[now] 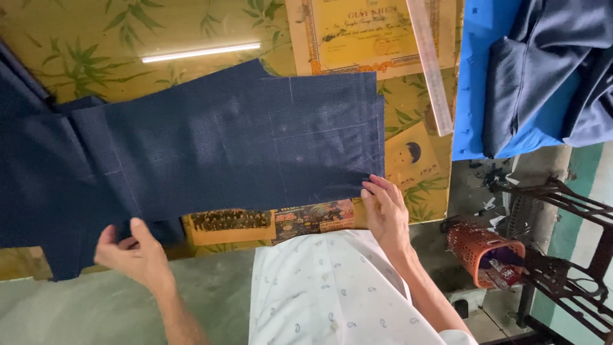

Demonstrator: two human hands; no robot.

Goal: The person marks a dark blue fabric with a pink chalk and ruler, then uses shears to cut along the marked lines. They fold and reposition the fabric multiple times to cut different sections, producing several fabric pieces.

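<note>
Lying flat on the glass-topped surface (96, 45): dark navy woven cloth panel with chalk lines (236, 140), long axis nine to three o'clock. Left hand (131, 252) pinches its near edge at seven o'clock; right hand (385, 214), fingers pressed together, pins the five o'clock corner.

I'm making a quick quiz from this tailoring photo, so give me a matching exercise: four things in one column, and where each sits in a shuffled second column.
Things:
1. navy cloth
2. clear ruler
3. orange basket
4. left hand

Places:
A. on the floor, right of the table
B. spread flat across the table
C. gripping the cloth's near edge on the left
D. lying at an angle near the blue sheet

Pairs: 1-B, 2-D, 3-A, 4-C
</note>
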